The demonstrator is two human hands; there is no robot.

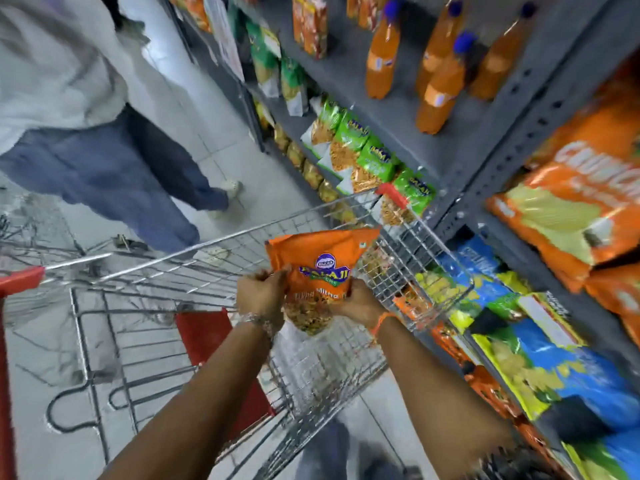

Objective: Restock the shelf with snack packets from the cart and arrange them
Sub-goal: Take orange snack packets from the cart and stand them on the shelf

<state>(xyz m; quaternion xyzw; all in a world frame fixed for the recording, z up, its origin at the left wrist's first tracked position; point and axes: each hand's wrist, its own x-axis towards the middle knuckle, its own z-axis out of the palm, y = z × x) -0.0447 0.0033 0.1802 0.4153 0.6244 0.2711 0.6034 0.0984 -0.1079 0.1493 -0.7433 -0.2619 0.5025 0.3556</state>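
Note:
An orange snack packet (pixel 320 268) with a blue logo is held upright above the wire shopping cart (pixel 214 278). My left hand (pixel 261 294) grips its left edge and my right hand (pixel 360 303) grips its lower right side. The grey metal shelf (pixel 498 161) runs along the right, beside the cart. Green snack packets (pixel 363 150) stand in a row on a lower shelf level just beyond the cart's far corner. Large orange chip bags (pixel 571 213) and blue and yellow bags (pixel 519 341) fill the shelf levels at the right.
Orange drink bottles (pixel 440 64) stand on an upper shelf level. A person in a grey top and blue trousers (pixel 104 161) stands in the aisle to the left, beyond the cart. The cart's red handle (pixel 20 278) is at the far left, with a red seat flap (pixel 207 337) inside.

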